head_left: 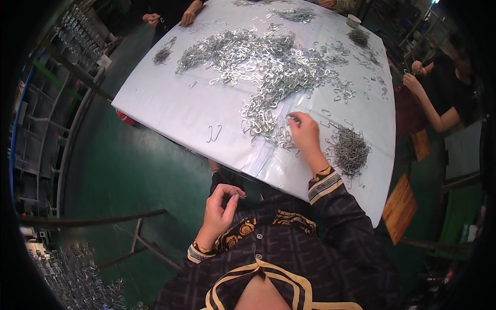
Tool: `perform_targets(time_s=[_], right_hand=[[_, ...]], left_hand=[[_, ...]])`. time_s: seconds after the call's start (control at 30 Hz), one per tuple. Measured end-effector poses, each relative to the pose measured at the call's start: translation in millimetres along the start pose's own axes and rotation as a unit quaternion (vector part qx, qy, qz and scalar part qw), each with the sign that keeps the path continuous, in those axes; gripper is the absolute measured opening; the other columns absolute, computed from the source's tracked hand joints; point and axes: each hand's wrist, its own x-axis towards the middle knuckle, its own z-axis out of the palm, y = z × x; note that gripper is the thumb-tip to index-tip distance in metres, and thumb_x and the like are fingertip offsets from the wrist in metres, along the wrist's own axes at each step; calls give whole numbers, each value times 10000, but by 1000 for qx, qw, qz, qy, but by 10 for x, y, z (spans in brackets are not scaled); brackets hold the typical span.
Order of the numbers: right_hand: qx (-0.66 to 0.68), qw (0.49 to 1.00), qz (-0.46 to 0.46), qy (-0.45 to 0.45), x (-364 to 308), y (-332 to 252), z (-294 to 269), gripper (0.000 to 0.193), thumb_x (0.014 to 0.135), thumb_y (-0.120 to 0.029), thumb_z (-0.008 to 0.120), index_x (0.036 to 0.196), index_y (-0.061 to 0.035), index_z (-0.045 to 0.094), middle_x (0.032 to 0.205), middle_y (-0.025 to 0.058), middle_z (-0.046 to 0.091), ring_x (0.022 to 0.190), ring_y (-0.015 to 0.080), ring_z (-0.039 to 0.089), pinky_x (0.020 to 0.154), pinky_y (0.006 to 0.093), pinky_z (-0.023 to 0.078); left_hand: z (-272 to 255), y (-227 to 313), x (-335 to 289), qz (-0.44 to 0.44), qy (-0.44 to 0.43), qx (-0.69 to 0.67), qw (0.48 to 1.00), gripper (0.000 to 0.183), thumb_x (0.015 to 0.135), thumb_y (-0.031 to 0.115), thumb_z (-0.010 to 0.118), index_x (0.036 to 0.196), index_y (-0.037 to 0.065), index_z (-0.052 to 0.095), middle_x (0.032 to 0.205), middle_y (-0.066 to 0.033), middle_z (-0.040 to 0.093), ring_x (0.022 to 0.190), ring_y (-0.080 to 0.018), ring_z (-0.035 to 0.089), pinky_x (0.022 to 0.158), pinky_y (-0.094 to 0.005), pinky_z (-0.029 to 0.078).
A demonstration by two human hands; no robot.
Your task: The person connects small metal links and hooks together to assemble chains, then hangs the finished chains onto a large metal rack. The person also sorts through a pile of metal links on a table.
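Observation:
A large heap of shiny metal hooks spreads over the white-covered table. At the heap's near right edge is my right hand, its thumb and fingertips pinched together on what looks like a metal hook. My left hand is held off the table's near edge, before my body. Its thumb and forefinger are closed on a small metal piece, mostly hidden by the fingers. To the right of my right hand lies a darker pile of thin wire hooks. Two loose hooks rest side by side near the front edge.
Across the table, a person's hand touches the far left edge. Another person's hands work at the right side. A small tub stands at the far right corner. Wooden boards are beside the table; metal racks stand left.

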Motion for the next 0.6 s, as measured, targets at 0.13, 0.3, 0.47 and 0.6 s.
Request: perform_targets(time_s=[0.13, 0.3, 0.47, 0.6], right_hand=[[-170, 980, -91, 53, 122, 297, -10, 320, 808, -172, 721, 1092, -30, 682, 995, 140, 615, 985, 307, 590, 830, 389, 475], [-262, 950, -169, 20, 194, 282, 88, 356, 777, -161, 746, 1110, -63, 669, 976, 132, 609, 1002, 325, 573, 858, 398, 471], [-200, 964, -168, -55, 439, 429, -58, 440, 697, -140, 818, 1088, -17, 659, 885, 134, 635, 848, 286, 621, 739, 359, 489], [-188, 973, -92, -98, 509, 319, -146, 400, 646, -115, 846, 979, -4, 655, 748, 110, 646, 697, 250, 627, 635, 328, 490]], left_hand=[[28, -8, 5, -4, -21, -5, 1000, 44, 900, -6, 559, 944, -8, 555, 905, -95, 667, 809, -157, 634, 762, -284, 501], [66, 26, -6, 0, -27, 1, 1000, 58, 902, -1, 560, 960, -5, 558, 913, -95, 662, 806, -159, 633, 747, -282, 501], [78, 1, -12, 15, -29, 2, 999, 51, 902, -1, 561, 950, -1, 545, 915, -97, 658, 802, -163, 632, 734, -283, 501], [93, -10, -30, 15, -27, -1, 1000, 53, 899, -3, 565, 939, 3, 532, 909, -99, 654, 809, -166, 637, 734, -281, 502]])
